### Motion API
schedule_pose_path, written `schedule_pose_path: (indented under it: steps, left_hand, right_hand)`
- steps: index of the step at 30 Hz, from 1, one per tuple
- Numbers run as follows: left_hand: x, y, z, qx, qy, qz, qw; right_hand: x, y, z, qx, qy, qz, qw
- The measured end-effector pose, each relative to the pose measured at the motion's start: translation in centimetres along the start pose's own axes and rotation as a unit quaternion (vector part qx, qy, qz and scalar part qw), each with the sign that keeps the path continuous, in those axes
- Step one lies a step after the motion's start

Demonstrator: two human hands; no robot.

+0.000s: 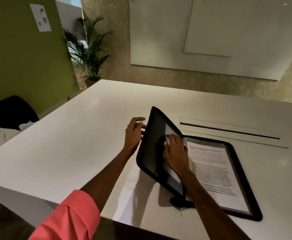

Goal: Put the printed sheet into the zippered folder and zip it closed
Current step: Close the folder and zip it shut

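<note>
A black zippered folder (244, 184) lies open on the white table. Its right half is flat and the printed sheet (214, 172) rests in it under a clear sleeve. The left cover (153, 146) stands tilted up at an angle. My left hand (134, 134) is behind the cover's outer edge, fingers touching its back. My right hand (175, 149) lies flat near the spine, fingers spread over the inner side of the raised cover and the sheet's left edge. The zipper pull (181, 212) hangs at the folder's near corner.
The white table (76, 141) has a long cable slot (228, 130) just behind the folder. Its front edge runs close under my forearms. A black chair (11, 111) and a potted palm (88, 54) stand off to the left beyond the table.
</note>
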State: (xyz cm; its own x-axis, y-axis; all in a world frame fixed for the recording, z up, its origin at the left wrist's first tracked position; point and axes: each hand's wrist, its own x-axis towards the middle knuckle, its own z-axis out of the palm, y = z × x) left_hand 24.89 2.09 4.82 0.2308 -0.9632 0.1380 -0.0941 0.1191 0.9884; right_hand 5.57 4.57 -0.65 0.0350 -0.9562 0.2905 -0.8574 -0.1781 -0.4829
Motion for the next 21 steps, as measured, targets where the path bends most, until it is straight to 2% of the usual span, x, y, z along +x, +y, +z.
schedule_pose_path:
  steps: [6,11,13,16,19,21]
  left_hand:
    - [-3.2,1.1,7.8,0.066,-0.077,0.15,0.983]
    - [-6.2,1.1,14.1,0.16,-0.15,0.197,0.956]
    - [-7.1,0.9,16.2,0.19,-0.199,0.202,0.94]
    - [-8.2,0.5,18.8,0.235,-0.27,0.2,0.912]
    - [-9.0,-0.1,20.8,0.282,-0.311,0.191,0.887]
    - [-9.5,-0.8,21.7,0.325,-0.325,0.185,0.869]
  right_hand:
    - [0.3,2.0,-6.2,0.118,0.073,0.021,0.99]
    - [-0.5,5.1,-12.0,0.228,0.124,0.052,0.964]
    - [-0.9,7.3,-14.2,0.321,0.115,0.08,0.937]
    - [-1.6,10.6,-17.2,0.474,0.1,0.168,0.859]
    - [-2.1,14.5,-18.8,0.548,0.043,0.272,0.79]
    - [-2.7,16.8,-19.4,0.554,0.01,0.286,0.782]
